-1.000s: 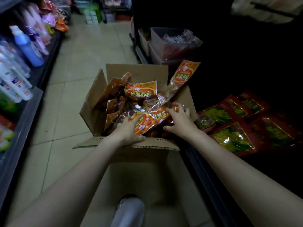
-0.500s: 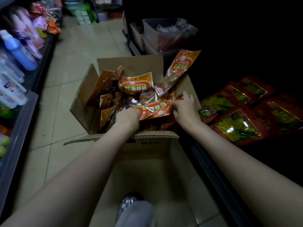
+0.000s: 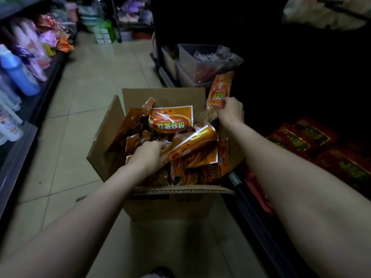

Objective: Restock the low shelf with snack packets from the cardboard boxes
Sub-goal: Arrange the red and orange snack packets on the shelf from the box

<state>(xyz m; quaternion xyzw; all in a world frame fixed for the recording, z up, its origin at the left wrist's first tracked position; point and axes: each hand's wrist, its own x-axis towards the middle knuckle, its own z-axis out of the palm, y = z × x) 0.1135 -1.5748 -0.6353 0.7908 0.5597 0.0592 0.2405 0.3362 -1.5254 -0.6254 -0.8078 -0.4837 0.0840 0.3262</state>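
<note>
Orange upright packet point(image 3: 219, 95), earlier free, now in the right hand point(image 3: 230, 112) grip; left hand point(image 3: 149, 155) grips 1 boxed packet point(image 3: 192, 145).

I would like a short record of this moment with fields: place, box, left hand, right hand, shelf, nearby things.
place: shop aisle with tiled floor
box: open cardboard box on the floor, full of orange snack packets
left hand: left hand inside the box, gripping packets
right hand: right hand holds an upright orange packet at the box's far right corner
shelf: low shelf right of the box, with red packets lying on it
nearby things: clear bins beyond the box; blue bottle on the opposite shelf
</note>
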